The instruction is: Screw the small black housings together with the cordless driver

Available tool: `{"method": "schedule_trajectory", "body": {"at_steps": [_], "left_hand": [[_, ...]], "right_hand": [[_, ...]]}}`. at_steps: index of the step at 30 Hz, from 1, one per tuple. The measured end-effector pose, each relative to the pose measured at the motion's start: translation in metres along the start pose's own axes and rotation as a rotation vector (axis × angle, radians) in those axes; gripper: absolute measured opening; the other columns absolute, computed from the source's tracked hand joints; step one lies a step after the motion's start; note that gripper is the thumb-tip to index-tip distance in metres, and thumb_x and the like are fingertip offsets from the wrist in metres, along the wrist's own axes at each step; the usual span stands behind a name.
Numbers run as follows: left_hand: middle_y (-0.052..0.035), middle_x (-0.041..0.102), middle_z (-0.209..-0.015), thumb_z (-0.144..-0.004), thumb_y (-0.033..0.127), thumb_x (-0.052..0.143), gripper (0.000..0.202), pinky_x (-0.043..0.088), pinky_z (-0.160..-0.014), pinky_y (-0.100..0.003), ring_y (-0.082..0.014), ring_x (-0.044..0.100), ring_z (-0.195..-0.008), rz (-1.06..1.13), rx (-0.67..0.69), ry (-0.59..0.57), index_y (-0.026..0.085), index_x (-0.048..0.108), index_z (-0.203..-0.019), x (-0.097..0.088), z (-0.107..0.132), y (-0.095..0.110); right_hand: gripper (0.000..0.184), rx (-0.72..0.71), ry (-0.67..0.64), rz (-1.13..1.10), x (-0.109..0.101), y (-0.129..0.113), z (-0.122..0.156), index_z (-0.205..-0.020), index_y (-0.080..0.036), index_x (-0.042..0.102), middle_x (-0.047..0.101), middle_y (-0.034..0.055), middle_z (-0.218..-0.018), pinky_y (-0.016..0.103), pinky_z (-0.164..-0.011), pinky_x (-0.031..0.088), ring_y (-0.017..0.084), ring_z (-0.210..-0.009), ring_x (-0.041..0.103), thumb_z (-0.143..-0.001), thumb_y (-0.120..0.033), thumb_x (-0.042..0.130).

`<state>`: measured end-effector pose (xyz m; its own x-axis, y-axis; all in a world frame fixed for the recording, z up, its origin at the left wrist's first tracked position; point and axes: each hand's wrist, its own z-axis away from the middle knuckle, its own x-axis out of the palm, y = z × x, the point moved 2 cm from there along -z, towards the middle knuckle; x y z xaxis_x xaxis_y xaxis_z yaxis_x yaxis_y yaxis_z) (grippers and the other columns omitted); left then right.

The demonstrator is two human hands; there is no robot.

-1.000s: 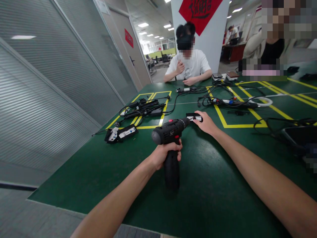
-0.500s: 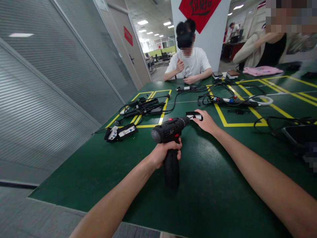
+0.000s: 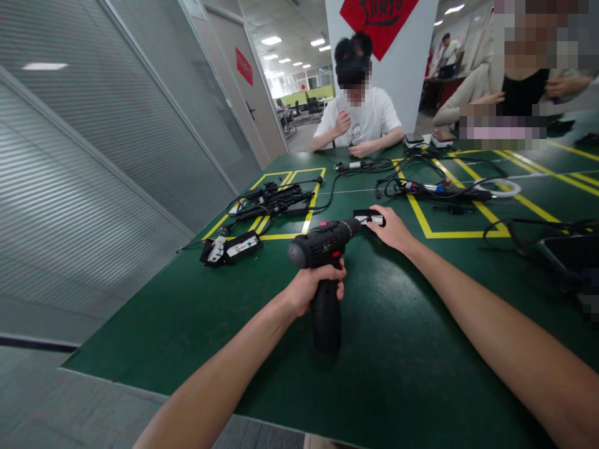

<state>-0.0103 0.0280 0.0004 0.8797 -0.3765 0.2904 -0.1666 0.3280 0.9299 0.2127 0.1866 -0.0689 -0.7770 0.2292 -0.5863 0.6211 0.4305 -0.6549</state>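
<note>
My left hand (image 3: 312,288) is wrapped round the handle of a black cordless drill (image 3: 326,315) with red switches. The drill's chuck points away from me, and its tip reaches a small black-and-white box-like part (image 3: 367,218). My right hand (image 3: 389,228) grips that part at its right end, with the fingers partly hidden behind it. Whether the bit touches the part, I cannot tell. Off to the left lie two similar pieces, a black piece with a white inside (image 3: 214,251) and a longer black piece with a white inside (image 3: 242,244).
A heap of black tools and cables (image 3: 276,202) lies inside yellow tape at the left. More cables and a white ring (image 3: 508,188) lie at the right, beside a dark device (image 3: 566,249). Across the green table (image 3: 224,330) sits a person in a headset (image 3: 358,118); another person is at the right.
My hands, the drill and the part keep nearly the same pose; the whole view has shifted slightly. At the right, the other person's arms have come down.
</note>
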Motion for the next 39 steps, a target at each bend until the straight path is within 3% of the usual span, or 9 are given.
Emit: {"method": "schedule_trajectory", "body": {"at_steps": [39], "left_hand": [[-0.0010, 0.054, -0.075, -0.067, 0.022, 0.064, 0.027, 0.044, -0.056, -0.026, -0.0107, 0.055, -0.053, -0.016, -0.025, 0.032, 0.013, 0.056, -0.092, 0.0030, 0.0013, 0.0037]], "right_hand": [[0.045, -0.007, -0.005, -0.011, 0.0013, 0.0041, -0.0008, -0.125, -0.028, 0.056, 0.055, 0.0074, -0.117, 0.044, -0.096, 0.044, 0.026, -0.106, 0.058, -0.080, -0.031, 0.062]]}}
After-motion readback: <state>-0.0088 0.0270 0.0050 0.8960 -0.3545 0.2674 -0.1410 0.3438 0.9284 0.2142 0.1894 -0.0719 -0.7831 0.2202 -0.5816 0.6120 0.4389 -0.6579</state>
